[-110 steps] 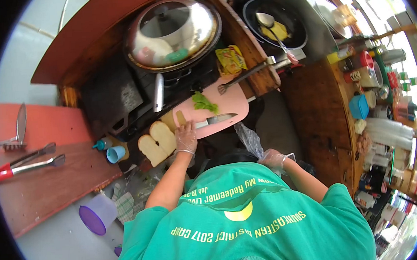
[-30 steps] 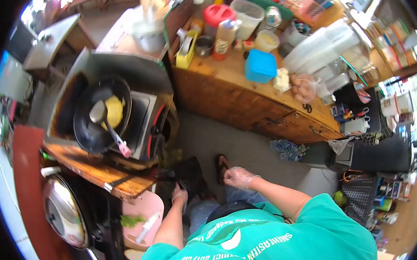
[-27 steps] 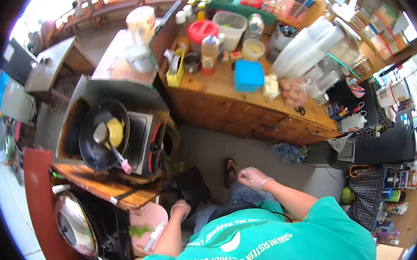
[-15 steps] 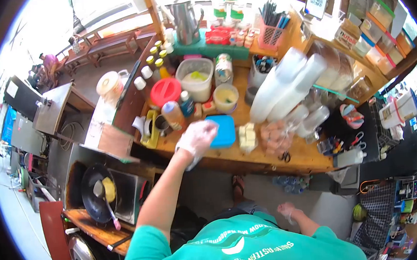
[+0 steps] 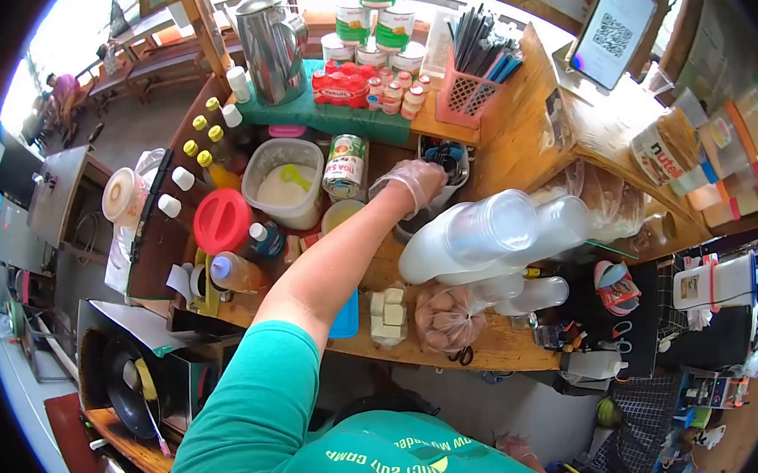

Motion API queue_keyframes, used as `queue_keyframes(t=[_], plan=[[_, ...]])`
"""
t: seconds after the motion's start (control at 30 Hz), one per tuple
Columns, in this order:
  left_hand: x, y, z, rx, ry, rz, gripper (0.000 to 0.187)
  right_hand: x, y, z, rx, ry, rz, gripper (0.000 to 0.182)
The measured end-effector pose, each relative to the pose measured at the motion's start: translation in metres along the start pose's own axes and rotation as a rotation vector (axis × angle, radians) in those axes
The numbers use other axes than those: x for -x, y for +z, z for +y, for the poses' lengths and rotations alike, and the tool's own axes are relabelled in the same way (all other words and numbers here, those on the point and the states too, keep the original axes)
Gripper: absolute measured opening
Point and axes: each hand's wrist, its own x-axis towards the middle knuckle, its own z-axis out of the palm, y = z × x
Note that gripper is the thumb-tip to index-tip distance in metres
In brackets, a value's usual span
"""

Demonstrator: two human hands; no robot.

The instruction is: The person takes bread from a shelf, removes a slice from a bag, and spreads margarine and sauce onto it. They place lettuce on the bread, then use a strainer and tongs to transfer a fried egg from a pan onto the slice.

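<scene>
Reaching across the wooden counter, my left hand wears a clear plastic glove. Its fingers are at the rim of a utensil container holding dark utensils; the fingertips are too hidden to tell what they grip. Just left of the hand stands a labelled can, beside a tub of white powder with a green scoop. Stacked clear plastic cups lie to the right of the hand. Under my forearm is the blue lid, partly covered. My right hand shows only in part, low beside my shirt.
A red-lidded container and bottles line the counter's left side. Bagged white cubes and bagged eggs lie at the front edge. A pan sits on the stove at lower left. A phone stands at upper right.
My left hand has moved from the blue lid forward and right to the utensil container. The view has shifted closer to the counter's back. My right hand is now mostly out of sight.
</scene>
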Motion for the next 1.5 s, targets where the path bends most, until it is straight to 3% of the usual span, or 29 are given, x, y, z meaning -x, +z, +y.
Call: queue_keyframes(t=[0.03,0.07,0.13,0.2,0.33,0.43,0.57,0.77,0.9,0.97,1.03,1.13,1.23,1.3,1.33,1.37,1.47,1.5], plan=[[-0.001,0.005,-0.001,0.006,-0.005,-0.01,0.02,0.009,0.001,-0.007,0.113,-0.199,0.013,0.01],[-0.001,0.01,-0.001,-0.029,0.019,0.061,0.02,0.014,0.002,-0.017,0.115,-0.192,0.005,0.01],[-0.001,0.02,-0.003,-0.056,0.033,0.127,0.021,0.035,-0.006,-0.083,0.026,0.143,-0.116,0.014],[0.001,0.023,-0.004,-0.038,0.049,0.222,0.022,0.027,-0.012,-0.102,-0.09,0.17,-0.076,0.016],[0.001,0.02,-0.001,-0.074,0.011,0.183,0.023,0.004,-0.013,-0.139,-0.584,0.243,0.105,0.028],[0.003,0.018,-0.001,-0.074,0.024,0.143,0.026,0.012,-0.022,-0.185,-0.619,0.194,0.154,0.022],[-0.001,0.021,-0.004,-0.07,0.036,0.083,0.029,0.01,-0.018,-0.192,-0.594,0.145,0.112,0.023],[-0.001,0.017,-0.009,-0.085,0.136,0.032,0.028,0.007,-0.012,-0.164,-0.595,0.238,0.045,0.016],[0.0,0.016,-0.007,-0.063,0.151,-0.014,0.016,0.006,-0.009,-0.145,-0.74,0.315,0.021,0.008],[0.003,0.013,-0.008,-0.053,0.198,-0.009,0.021,-0.013,-0.008,-0.118,-0.764,0.303,-0.007,0.007],[0.005,0.014,-0.009,-0.043,0.244,-0.003,0.028,-0.031,-0.01,-0.099,-1.026,0.352,-0.086,0.006],[0.006,0.006,-0.008,-0.121,0.265,-0.019,0.031,-0.027,-0.02,-0.119,-0.777,0.332,-0.038,0.01],[0.002,-0.025,-0.003,0.01,0.216,-0.014,0.034,-0.008,-0.025,-0.157,-0.67,0.277,0.069,0.009],[-0.018,-0.014,-0.006,0.081,-0.213,0.427,0.038,-0.004,-0.026,-0.169,-0.644,0.268,0.062,0.009],[-0.028,-0.005,-0.013,0.234,-0.297,0.558,0.038,-0.003,-0.027,-0.172,-0.613,0.26,0.053,0.009],[-0.037,0.004,-0.015,0.236,-0.292,0.562,0.038,-0.002,-0.026,-0.175,-0.616,0.257,0.058,0.009],[-0.058,0.01,-0.003,0.233,-0.591,0.36,0.028,-0.004,-0.032,-0.169,-0.657,0.288,0.059,0.009],[-0.061,0.015,-0.001,0.237,-0.587,0.367,0.028,-0.007,-0.03,-0.157,-0.75,0.257,0.005,0.009]])
